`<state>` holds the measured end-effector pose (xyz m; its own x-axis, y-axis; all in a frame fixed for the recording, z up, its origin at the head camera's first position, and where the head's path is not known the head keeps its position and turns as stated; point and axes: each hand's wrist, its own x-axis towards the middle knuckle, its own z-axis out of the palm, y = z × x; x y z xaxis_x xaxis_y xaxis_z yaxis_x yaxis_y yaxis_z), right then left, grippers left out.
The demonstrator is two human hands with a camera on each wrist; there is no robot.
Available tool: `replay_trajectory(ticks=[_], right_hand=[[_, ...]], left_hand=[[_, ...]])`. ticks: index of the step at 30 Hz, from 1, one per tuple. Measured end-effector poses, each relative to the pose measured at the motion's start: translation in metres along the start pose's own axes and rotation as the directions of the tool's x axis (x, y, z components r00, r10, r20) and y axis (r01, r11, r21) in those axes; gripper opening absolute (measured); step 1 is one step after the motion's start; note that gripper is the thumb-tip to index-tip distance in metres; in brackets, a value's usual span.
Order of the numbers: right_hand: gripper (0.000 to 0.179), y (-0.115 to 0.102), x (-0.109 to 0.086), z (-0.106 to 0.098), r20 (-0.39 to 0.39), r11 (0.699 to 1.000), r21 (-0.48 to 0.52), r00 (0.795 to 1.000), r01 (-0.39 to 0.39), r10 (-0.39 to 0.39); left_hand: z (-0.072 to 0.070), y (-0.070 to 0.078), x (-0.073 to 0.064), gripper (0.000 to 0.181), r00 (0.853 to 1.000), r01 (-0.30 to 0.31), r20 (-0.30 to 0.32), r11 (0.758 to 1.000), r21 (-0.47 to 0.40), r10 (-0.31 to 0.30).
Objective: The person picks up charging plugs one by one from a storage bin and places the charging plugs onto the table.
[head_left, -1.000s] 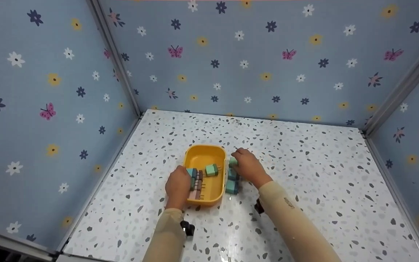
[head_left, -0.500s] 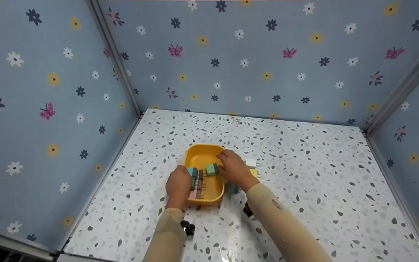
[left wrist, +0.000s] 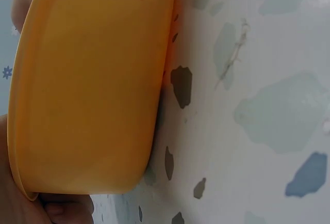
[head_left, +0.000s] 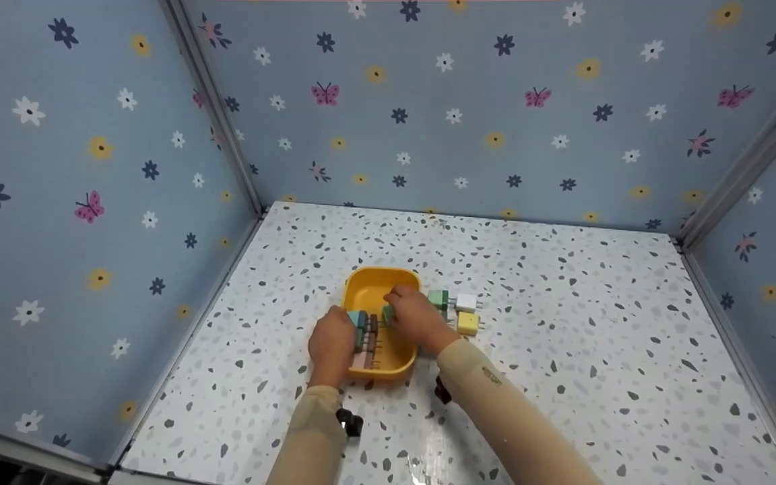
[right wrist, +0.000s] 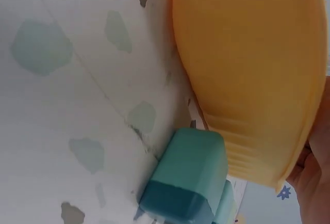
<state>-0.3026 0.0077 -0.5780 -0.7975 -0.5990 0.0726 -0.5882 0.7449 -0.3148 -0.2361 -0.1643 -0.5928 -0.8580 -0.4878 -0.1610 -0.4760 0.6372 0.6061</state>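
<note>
My left hand (head_left: 331, 340) grips the left rim of a yellow plastic box (head_left: 369, 277); in the left wrist view its fingers curl round the box's lower corner. Inside, two-tone chargers (head_left: 359, 337) in teal and brown-pink stand in a row along the left side, metal prongs pointing right. My right hand (head_left: 420, 318) reaches over the right rim and pinches a green charger (head_left: 388, 315), mostly covered by the fingers. In the right wrist view a teal charger (right wrist: 193, 164) sits against the table just outside the box wall, with another partly hidden behind it.
Right of the box lie a light green charger (head_left: 437, 298), a white charger (head_left: 466, 302) and a yellow charger (head_left: 468, 322), with prongs to the right. The speckled white table (head_left: 597, 350) meets flower-patterned panels (head_left: 442, 121) at the back and sides.
My right hand has moved left from the chargers beside the box, across the rim, onto the green charger inside. The white and yellow chargers have come into sight. My left hand stays put.
</note>
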Motion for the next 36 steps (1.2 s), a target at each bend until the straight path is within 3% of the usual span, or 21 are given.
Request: replay_trajectory(ticks=[4, 9, 18, 25, 36], right_hand=[[0.030, -0.001, 0.002, 0.008, -0.011, 1.000, 0.016, 1.000, -0.003, 0.003], [0.031, -0.003, 0.002, 0.013, 0.000, 0.998, 0.036, 0.998, -0.059, 0.059], [0.042, -0.003, 0.001, 0.016, 0.039, 0.987, -0.156, 0.998, -0.040, 0.047], [0.041, -0.004, 0.004, 0.016, 0.071, 0.979, -0.202, 0.997, -0.026, 0.041], [0.033, -0.001, 0.007, 0.017, 0.101, 0.975, -0.220, 0.993, -0.034, 0.057]], left_hand=[[0.000, 0.000, 0.001, 0.040, 1.000, 0.001, 0.000, 1.000, 0.002, -0.001], [0.001, -0.003, 0.003, 0.042, 1.000, -0.014, -0.008, 1.000, 0.008, 0.014], [0.001, -0.004, 0.000, 0.040, 0.999, -0.030, -0.026, 0.999, 0.015, 0.030], [0.000, -0.002, 0.000, 0.041, 1.000, -0.012, 0.005, 1.000, 0.015, 0.012], [0.001, -0.002, 0.000, 0.042, 1.000, -0.026, -0.002, 1.000, -0.003, 0.026]])
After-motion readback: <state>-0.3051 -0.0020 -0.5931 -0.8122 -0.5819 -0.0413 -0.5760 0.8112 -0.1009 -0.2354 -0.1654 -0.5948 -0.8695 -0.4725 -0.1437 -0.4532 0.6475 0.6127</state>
